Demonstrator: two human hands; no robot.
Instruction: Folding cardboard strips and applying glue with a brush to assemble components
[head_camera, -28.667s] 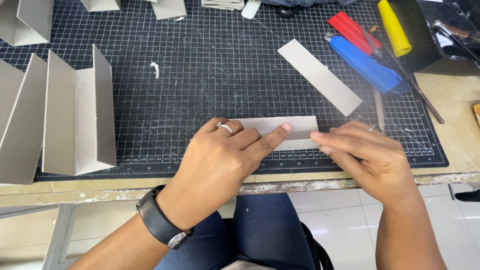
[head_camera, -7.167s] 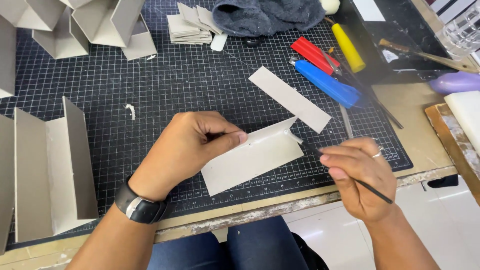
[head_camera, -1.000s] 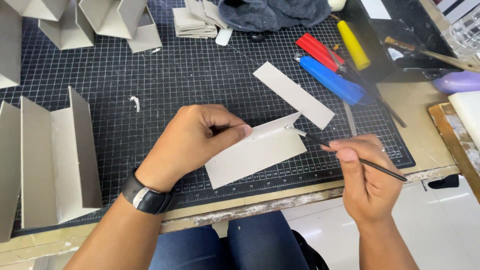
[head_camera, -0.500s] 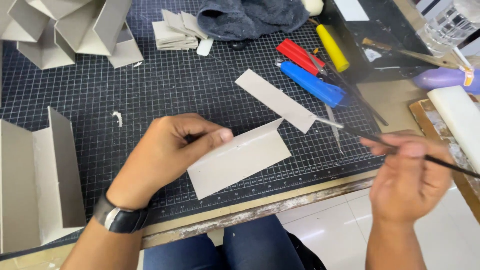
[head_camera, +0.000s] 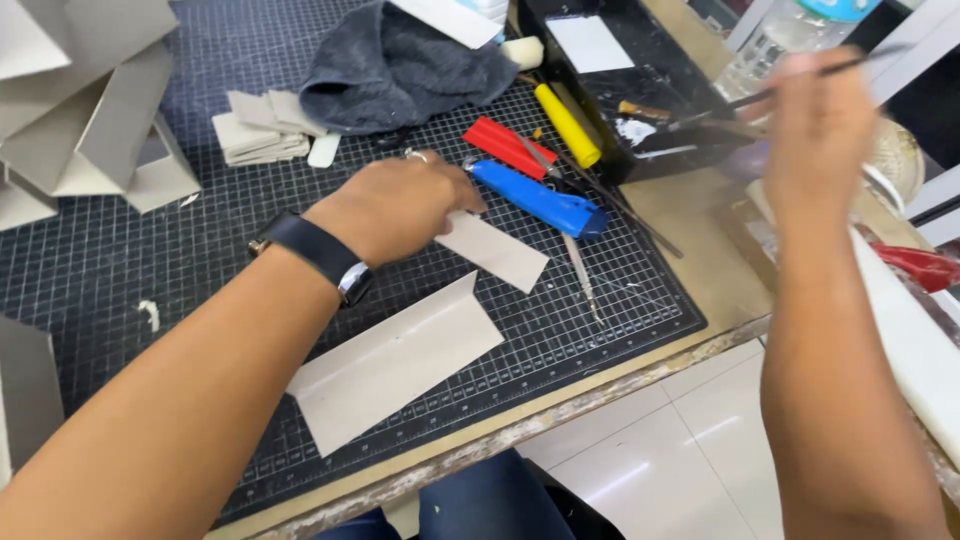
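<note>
From the head camera, the left hand rests curled on a grey card strip, its fingers covering the strip's far end, with the folded card piece lying just below its wrist. The right hand, blurred, pinches a thin brush above a black tray that holds a white card and smears of paste.

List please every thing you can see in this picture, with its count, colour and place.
cutting mat: 1, dark, gridded, on table
folded card: 1, grey, mat front
card strip: 1, grey, under left hand
blue cutter: 1, mat right
red tool: 1, behind cutter
yellow tool: 1, mat right edge
cloth: 1, dark grey, mat top
folded card shapes: several, grey, top left
left hand: on strip
right hand: raised, holding thin brush
</note>
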